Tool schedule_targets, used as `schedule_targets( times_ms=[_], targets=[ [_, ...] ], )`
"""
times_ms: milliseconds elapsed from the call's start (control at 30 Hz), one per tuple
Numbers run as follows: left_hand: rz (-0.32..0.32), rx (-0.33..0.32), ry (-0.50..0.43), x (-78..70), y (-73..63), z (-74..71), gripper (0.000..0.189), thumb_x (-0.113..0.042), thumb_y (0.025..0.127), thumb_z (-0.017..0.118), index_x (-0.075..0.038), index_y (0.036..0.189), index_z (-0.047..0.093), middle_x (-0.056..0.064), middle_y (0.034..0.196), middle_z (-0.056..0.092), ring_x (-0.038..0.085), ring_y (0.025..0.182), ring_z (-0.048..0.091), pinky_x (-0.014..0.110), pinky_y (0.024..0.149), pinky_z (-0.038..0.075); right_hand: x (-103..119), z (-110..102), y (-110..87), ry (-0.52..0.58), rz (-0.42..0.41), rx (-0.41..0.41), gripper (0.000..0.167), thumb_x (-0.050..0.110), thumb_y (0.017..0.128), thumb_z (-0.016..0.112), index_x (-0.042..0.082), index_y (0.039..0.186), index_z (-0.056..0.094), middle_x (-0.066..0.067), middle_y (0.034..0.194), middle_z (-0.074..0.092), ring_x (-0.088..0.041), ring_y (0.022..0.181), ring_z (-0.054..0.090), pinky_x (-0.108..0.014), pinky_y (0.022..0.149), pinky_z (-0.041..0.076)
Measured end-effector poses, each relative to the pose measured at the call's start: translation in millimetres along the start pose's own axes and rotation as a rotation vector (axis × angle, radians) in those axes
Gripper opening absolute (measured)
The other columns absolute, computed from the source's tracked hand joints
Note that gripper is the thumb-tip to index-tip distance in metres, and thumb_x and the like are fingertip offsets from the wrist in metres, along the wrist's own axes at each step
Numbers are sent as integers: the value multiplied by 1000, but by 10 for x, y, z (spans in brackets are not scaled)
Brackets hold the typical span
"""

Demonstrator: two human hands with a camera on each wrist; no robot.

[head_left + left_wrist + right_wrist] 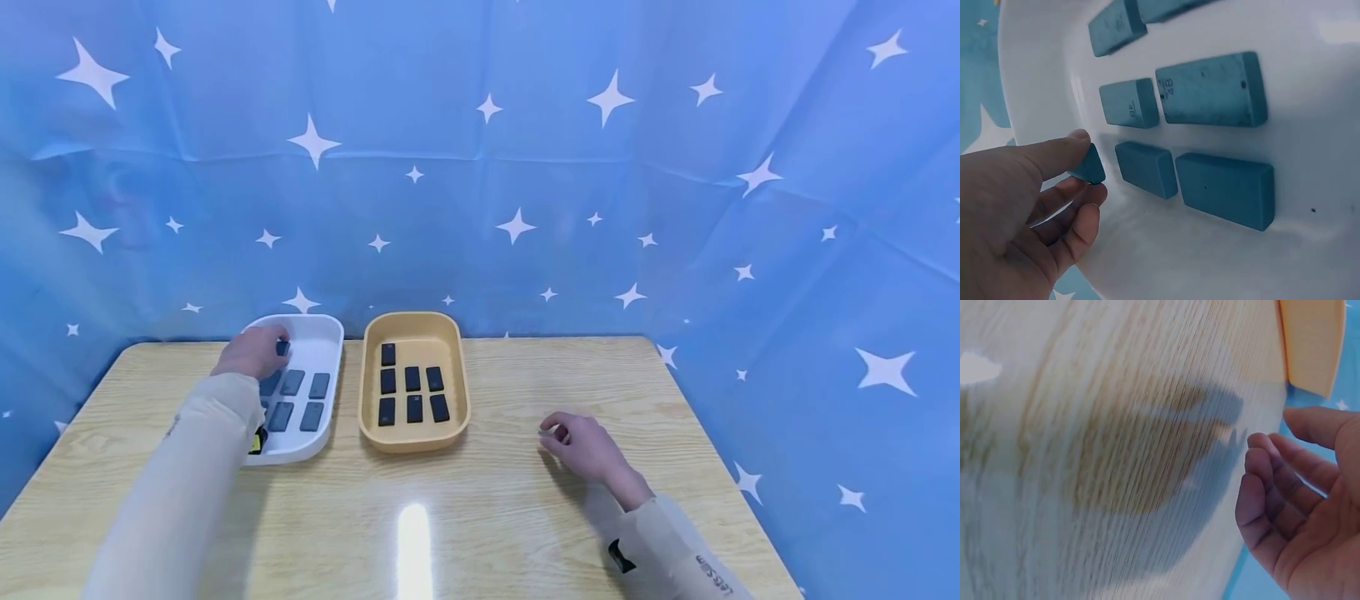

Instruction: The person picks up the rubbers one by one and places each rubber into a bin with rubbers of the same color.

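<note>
My left hand reaches into the white tray at its far left corner. Between thumb and fingertips it pinches a small blue-green eraser. Several more such erasers lie in rows on the tray floor; one marked 4B lies flat close by, and part of the rows is hidden by my forearm. Over the right half of the table, my right hand hangs with loosely curled fingers and thumb apart, holding nothing, as the right wrist view shows.
A yellow-orange tray stands right of the white one, with several dark blocks in rows inside. A black and yellow object shows beside my left sleeve. Behind the wooden table hangs a blue star-patterned curtain.
</note>
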State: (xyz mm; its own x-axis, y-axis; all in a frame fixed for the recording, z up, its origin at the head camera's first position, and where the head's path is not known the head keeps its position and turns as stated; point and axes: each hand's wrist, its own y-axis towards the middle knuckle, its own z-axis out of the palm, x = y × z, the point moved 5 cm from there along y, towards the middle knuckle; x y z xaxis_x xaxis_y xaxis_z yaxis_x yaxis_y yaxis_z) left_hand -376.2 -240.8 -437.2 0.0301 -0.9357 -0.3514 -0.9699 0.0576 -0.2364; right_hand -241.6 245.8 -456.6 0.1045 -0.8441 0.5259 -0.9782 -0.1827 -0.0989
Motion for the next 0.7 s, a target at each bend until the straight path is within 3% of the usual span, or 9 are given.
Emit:
schedule_targets(
  times_ms=[167,400,700],
  targets=[
    [19,-14,-2,17,76,32,41,-10,93,61,3,131,50,27,118,58,38,93,56,59,86,49,-27,5,-14,-1,1,3,18,20,93,64,12,109,68,1,84,67,-6,64,56,-24,59,45],
    [19,-62,13,33,97,65,32,-5,91,61,4,122,57,27,113,61,40,95,54,64,94,44,-16,36,-3,-3,-7,6,18,19,93,64,10,108,68,0,82,67,-6,63,55,-23,58,44],
    [26,-130,44,7,140,131,26,-3,89,61,4,114,62,26,102,65,38,88,58,62,93,45,-35,54,0,-3,5,14,18,20,93,64,10,109,68,1,83,67,-6,62,55,-23,58,44]
  ],
)
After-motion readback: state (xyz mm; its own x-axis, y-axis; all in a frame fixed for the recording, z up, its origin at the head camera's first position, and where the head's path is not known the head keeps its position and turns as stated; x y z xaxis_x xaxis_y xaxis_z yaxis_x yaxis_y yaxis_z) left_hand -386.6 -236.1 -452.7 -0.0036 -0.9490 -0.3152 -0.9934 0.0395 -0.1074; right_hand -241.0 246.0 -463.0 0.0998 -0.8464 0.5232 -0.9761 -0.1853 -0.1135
